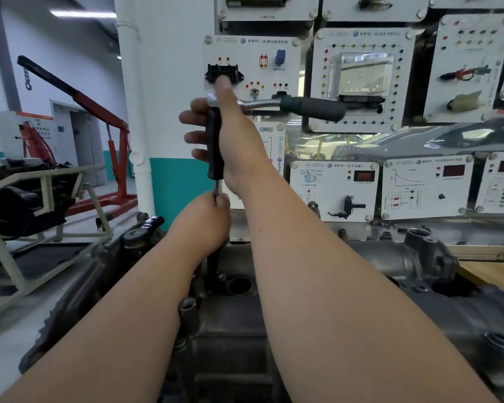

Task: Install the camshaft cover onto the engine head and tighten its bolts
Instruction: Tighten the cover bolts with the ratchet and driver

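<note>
A dark metal camshaft cover [230, 330] lies on the engine head in front of me. A long black extension bar [214, 146] stands upright over a bolt near the cover's far edge. My right hand [230, 135] grips the bar's black upper part, thumb raised onto the ratchet head. The ratchet [303, 106], with its dark green handle, sticks out to the right from the top. My left hand [207, 216] pinches the thin steel shaft lower down. The bolt and socket are hidden behind my left wrist.
A wall of white training panels [361, 80] with sockets and connectors stands right behind the engine. A red engine hoist [114, 135] and another engine on a beige stand [26, 205] are at the left. A white pipe [134, 112] runs down the wall.
</note>
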Demonstrator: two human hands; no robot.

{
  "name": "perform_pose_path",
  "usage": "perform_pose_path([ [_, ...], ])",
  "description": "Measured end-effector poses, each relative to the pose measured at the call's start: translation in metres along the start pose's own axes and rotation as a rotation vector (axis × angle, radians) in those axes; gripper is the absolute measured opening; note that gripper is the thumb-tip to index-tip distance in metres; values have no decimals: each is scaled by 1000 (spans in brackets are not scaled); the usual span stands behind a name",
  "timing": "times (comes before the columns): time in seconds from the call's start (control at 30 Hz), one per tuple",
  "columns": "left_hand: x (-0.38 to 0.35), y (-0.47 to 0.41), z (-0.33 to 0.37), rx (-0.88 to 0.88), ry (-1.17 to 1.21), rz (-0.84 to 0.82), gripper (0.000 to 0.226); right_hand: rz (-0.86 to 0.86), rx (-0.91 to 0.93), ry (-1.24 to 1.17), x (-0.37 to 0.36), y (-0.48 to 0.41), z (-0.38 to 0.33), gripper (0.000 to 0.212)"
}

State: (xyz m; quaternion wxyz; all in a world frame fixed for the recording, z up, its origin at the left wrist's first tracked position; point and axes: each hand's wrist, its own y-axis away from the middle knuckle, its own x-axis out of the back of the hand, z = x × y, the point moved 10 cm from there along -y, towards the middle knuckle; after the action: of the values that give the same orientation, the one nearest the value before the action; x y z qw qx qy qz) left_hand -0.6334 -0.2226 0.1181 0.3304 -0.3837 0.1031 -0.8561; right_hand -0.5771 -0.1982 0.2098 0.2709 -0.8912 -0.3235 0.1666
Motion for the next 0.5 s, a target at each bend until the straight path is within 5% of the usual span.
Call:
perform_pose_path([
  [0.13, 1, 4, -2, 56, 116, -12, 29, -25, -58, -119, -1, -2, 2, 43],
  [0.33, 5, 2, 0, -8, -57, 33, 10, 430, 371, 566, 20, 15, -40, 41],
  [0.5, 2, 1, -3, 27, 75, 2, 24, 99, 180, 205, 0, 4, -19, 32],
])
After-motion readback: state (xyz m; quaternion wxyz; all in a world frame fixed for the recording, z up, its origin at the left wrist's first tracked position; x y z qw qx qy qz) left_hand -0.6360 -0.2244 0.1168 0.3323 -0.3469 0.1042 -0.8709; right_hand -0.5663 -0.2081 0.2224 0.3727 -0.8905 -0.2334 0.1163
